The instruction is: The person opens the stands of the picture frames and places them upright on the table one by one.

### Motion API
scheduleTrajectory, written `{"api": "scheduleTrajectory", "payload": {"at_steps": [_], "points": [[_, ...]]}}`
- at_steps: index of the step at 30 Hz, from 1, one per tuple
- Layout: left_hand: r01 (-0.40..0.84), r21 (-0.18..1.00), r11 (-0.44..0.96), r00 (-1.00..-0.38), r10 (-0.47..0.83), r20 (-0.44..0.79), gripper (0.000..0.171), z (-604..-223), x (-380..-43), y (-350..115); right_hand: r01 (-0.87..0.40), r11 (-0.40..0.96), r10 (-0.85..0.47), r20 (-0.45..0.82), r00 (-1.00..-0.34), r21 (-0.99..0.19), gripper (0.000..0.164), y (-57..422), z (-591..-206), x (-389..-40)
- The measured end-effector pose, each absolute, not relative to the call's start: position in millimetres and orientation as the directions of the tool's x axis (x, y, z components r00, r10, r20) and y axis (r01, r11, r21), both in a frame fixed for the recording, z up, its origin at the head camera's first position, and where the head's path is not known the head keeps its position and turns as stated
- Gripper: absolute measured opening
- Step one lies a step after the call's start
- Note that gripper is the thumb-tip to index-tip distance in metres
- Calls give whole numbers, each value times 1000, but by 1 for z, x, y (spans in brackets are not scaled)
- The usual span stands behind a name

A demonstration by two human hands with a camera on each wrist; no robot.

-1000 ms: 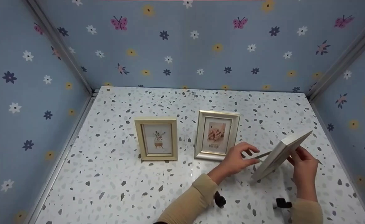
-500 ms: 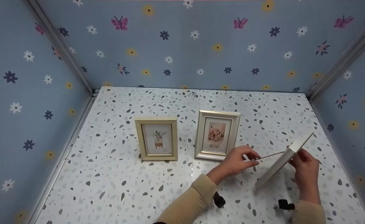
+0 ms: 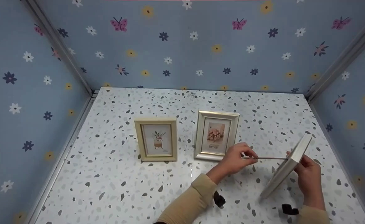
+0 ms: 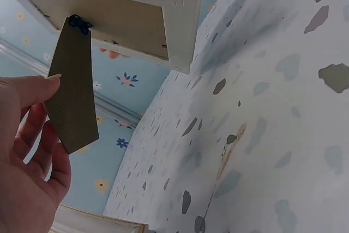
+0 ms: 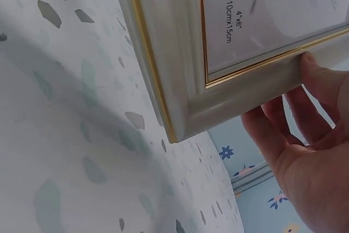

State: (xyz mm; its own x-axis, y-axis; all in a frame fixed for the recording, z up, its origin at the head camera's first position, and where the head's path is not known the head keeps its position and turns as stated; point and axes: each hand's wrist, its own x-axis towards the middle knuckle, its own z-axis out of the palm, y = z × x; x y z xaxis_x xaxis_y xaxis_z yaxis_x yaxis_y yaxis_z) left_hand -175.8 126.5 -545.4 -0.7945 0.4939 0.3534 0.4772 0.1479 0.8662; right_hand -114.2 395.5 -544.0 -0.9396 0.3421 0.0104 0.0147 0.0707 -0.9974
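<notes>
My right hand (image 3: pixel 310 175) grips the edge of a white picture frame (image 3: pixel 280 177), lifted at the right side of the table. In the right wrist view, the thumb lies on the front moulding of the frame (image 5: pixel 234 99), which has gold lines, and the fingers reach behind. My left hand (image 3: pixel 237 158) pinches the flat stand leg (image 4: pixel 73 91) that juts from the frame's back, thumb on one face and fingers on the other. A black hinge (image 4: pixel 80 24) joins leg and backing board. Beside the left hand stands a silver-white picture frame (image 3: pixel 216 135) with a pink flower print.
A cream picture frame (image 3: pixel 156 140) with a potted-plant print stands upright to the left. The speckled white table (image 3: pixel 108 186) is bounded by a blue flowered back wall (image 3: pixel 185 46) and side walls. Black pieces (image 3: pixel 289 209) sit by both wrists.
My right hand has turned the held frame and shifted it slightly right and nearer. The stand leg now sticks out farther from its back. My left hand stays nearly in place.
</notes>
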Motion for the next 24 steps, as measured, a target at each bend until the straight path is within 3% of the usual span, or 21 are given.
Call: {"api": "scheduleTrajectory", "payload": {"at_steps": [15, 20, 24], "points": [[498, 827, 263, -833, 410, 371, 5, -548, -170, 128, 68, 22, 441, -51, -896, -997, 37, 393, -545, -111], [471, 844, 255, -845, 405, 349, 19, -546, -169, 126, 74, -61, 475, -94, -875, -995, 37, 392, -541, -111], [385, 907, 173, -861, 421, 285, 35, -548, -170, 125, 71, -94, 495, -109, -862, -993, 36, 392, -540, -109]]}}
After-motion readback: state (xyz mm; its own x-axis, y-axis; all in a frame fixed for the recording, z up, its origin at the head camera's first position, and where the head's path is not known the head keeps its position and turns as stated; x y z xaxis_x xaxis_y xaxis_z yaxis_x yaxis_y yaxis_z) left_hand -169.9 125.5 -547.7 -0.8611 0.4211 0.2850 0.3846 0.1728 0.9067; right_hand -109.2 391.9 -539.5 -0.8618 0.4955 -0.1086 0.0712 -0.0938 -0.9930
